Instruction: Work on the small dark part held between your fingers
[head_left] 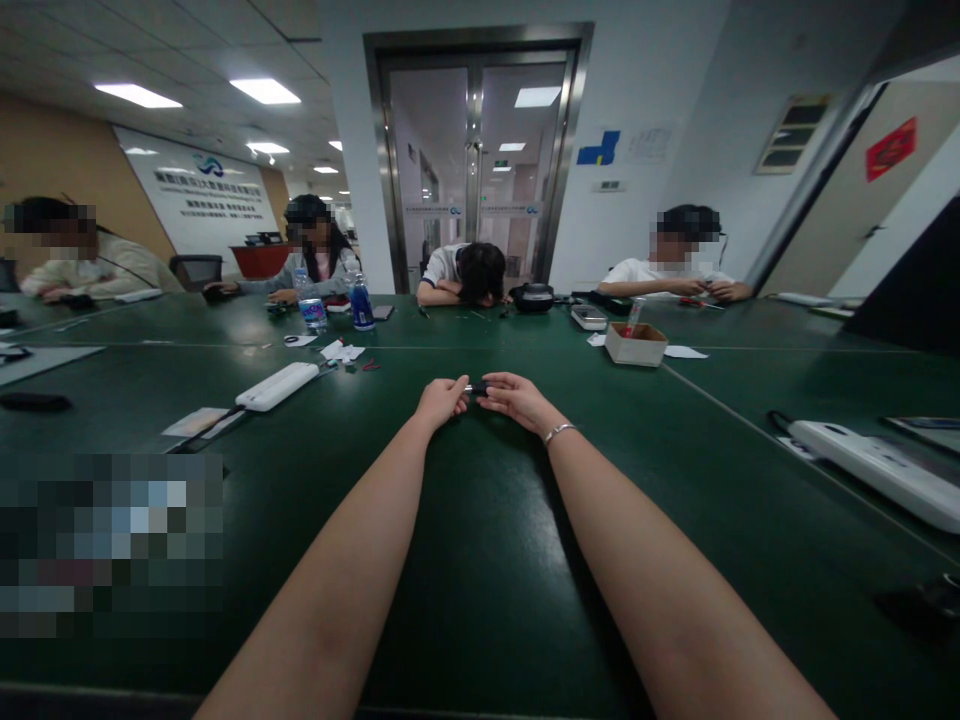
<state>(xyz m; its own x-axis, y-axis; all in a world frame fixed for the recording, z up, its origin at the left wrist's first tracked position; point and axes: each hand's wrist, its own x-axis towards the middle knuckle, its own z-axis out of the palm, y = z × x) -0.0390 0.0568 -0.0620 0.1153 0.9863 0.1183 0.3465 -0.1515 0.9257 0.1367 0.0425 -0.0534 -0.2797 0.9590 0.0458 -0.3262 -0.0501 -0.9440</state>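
Note:
Both arms reach out over the dark green table, and the hands meet near its middle. Between them is a small dark object with a shiny silver end (475, 389), too small to tell its kind. My left hand (441, 402) pinches the silver end between thumb and fingers. On the black end, the thumb and fingertips of my right hand (521, 402) are closed, with a silver bracelet (559, 432) on that wrist. The fingers partly cover the object.
A white power strip (277, 387) lies to the left, another (877, 470) to the right. Beyond the hands stand a small open box (636, 346) and two bottles, one a blue bottle (361, 305). Several people sit along the far side; one person (480, 272) rests their head on the table.

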